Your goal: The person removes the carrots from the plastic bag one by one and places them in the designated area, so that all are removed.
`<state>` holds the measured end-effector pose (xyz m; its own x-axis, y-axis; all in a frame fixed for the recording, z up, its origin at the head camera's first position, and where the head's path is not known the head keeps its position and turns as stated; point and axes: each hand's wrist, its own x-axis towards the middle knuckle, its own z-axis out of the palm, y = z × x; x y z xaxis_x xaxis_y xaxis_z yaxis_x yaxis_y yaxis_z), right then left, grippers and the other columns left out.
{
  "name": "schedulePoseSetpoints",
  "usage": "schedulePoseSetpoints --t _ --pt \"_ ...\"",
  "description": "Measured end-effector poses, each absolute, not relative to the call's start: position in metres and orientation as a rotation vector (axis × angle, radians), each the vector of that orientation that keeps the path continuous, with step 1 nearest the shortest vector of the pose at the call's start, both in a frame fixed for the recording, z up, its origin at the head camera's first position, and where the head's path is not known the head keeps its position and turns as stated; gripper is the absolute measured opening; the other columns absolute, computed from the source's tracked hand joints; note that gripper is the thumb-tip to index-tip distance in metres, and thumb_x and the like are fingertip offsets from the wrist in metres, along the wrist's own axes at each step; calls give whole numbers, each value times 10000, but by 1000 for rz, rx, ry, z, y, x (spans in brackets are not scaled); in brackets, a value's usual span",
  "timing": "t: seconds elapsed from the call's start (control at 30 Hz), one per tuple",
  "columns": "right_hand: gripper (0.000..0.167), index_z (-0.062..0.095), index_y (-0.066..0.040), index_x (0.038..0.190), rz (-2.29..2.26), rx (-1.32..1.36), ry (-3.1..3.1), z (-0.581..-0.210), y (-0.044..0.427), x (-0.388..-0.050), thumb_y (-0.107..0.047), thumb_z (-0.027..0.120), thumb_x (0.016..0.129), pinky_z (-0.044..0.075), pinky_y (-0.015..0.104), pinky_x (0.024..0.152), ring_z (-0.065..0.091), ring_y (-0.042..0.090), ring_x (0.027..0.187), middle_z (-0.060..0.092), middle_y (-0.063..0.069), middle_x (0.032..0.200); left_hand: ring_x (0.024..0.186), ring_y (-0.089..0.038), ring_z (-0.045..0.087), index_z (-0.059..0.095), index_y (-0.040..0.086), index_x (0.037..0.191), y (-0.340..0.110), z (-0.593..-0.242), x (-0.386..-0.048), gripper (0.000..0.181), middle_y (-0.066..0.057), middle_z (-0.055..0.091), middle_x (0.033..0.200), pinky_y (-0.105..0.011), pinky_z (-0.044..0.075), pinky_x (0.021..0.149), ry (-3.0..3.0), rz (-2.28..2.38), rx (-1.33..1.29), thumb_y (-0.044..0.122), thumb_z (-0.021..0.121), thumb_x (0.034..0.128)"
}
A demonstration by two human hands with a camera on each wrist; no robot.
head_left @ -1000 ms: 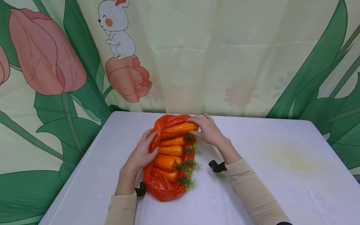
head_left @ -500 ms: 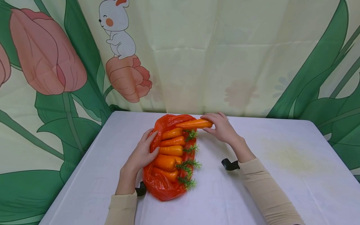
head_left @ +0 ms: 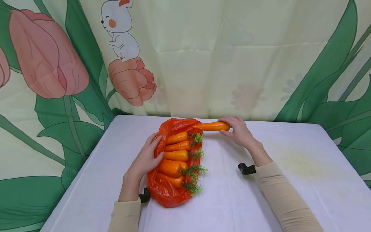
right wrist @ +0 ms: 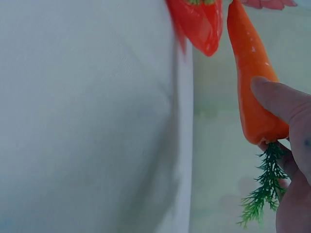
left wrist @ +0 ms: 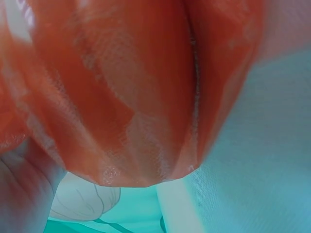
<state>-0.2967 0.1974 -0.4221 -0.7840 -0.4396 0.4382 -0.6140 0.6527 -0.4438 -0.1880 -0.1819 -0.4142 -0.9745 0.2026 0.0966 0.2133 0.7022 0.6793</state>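
A carrot [head_left: 211, 126] is pinched at its thick, leafy end by the right hand [head_left: 239, 131], its narrow tip over the far right edge of the red plastic bag [head_left: 171, 196]. The right wrist view shows the thumb across the orange carrot [right wrist: 250, 63], with green leaves [right wrist: 265, 189] hanging below. Several other carrots [head_left: 176, 155] lie side by side in the open bag, leaves toward the right. At the bag's left side the left hand [head_left: 145, 158] grips the rim, thumb on the inner side. Red film [left wrist: 121, 97] fills most of the left wrist view.
A white-covered table [head_left: 290, 180] extends on both sides of the bag. Behind it hangs a curtain [head_left: 246, 64] printed with tulips, leaves and a rabbit. Black mounts [head_left: 247, 169] are at both wrists.
The right hand has moved to the right, drawing the top carrot off the others toward the bag's far right edge. The left hand has stayed in place on the bag.
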Motion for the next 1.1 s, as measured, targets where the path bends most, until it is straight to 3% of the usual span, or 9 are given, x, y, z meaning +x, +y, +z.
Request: schedulePoseSetpoints --t 0.5,1.1 --pt "430 637 5 1262 873 768 -2643 -433 225 -307 -13 782 856 217 574 1126 522 364 1207 630 181 1253 1400 -358 369 390 68 1549 -182 -414 -187 678 -109 232 1621 -556 413 1061 -2875 -1140 -364 146 667 935" --pt "447 604 10 1320 833 669 -2857 -443 234 -313 -77 744 904 143 607 1167 481 400 1273 595 224 1312 1402 -351 367 380 58 1552 -183 -414 -187 679 -112 234 1620 -553 397 1079 -2874 -1141 -374 152 659 940"
